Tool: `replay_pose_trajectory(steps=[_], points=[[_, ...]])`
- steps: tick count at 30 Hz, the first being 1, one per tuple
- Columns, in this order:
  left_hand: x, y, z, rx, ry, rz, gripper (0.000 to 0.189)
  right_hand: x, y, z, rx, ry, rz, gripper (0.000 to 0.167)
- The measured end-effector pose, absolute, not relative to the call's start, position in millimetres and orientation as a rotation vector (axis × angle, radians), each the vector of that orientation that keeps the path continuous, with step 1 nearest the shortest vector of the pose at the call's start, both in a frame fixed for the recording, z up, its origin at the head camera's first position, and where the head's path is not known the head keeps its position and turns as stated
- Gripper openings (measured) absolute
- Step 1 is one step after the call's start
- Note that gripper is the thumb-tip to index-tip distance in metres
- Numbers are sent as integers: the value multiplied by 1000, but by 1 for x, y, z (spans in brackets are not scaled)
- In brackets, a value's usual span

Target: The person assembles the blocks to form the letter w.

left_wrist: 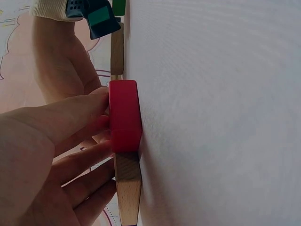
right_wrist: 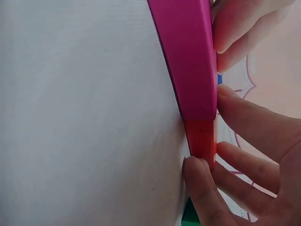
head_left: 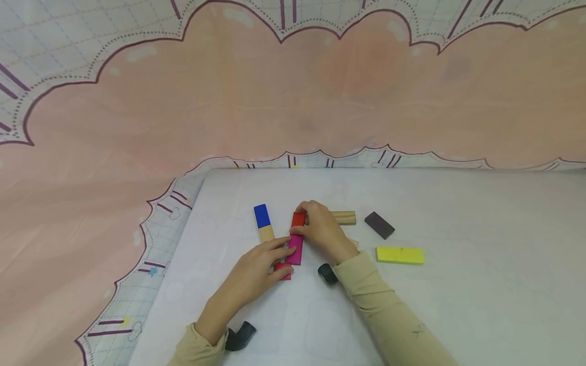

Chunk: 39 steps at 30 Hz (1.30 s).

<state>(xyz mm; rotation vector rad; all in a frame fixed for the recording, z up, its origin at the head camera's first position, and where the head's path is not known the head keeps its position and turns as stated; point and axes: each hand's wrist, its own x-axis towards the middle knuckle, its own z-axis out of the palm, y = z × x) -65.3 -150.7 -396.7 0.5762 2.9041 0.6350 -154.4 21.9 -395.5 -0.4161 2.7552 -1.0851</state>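
Note:
An orange-red block (head_left: 298, 219) lies end to end with a magenta block (head_left: 296, 250) on the white table. My right hand (head_left: 322, 231) pinches the orange-red block, thumb near the seam with the magenta one and fingertips around its far end (right_wrist: 202, 139). Fairly straight fingers of my left hand (head_left: 254, 269) rest on the magenta block and on a red block (head_left: 286, 275) at its near left. Up close in the left wrist view, the thumb touches the side of the red block (left_wrist: 125, 115), which meets a plain wood block (left_wrist: 128, 188).
A blue block (head_left: 262, 216) adjoins the plain wood block (head_left: 266, 234) on the left. Right of my hands lie a striped wood block (head_left: 344, 217), a dark brown block (head_left: 379, 225) and a yellow block (head_left: 400, 255). A green block (right_wrist: 190, 215) shows beyond the right fingers.

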Motion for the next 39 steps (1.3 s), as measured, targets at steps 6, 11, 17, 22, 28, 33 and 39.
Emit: replay_pose_trajectory(steps=[6,11,17,22,28,33,39], points=[[-66,-151,-397,583,2906,641,46,-154,24,-396,-455,2760,-1085,37],[-66,-150,-397,584,2902,647,46,-153,25,-395,-464,2755,-1074,38],[-66,-150,-397,584,2894,653,46,-151,26,-391,-460,2755,-1047,36],[-66,-150,-397,577,2896,631,47,-152,28,-384,-427,2761,-1039,33],[-66,-150,-397,605,2914,620,45,-152,36,-378,-405,2780,-1040,32],[-68,-149,-395,657,2931,629,46,-153,43,-377,-446,2818,-1033,33],[-72,-147,-391,733,2942,658,45,-154,47,-379,-457,2856,-973,32]])
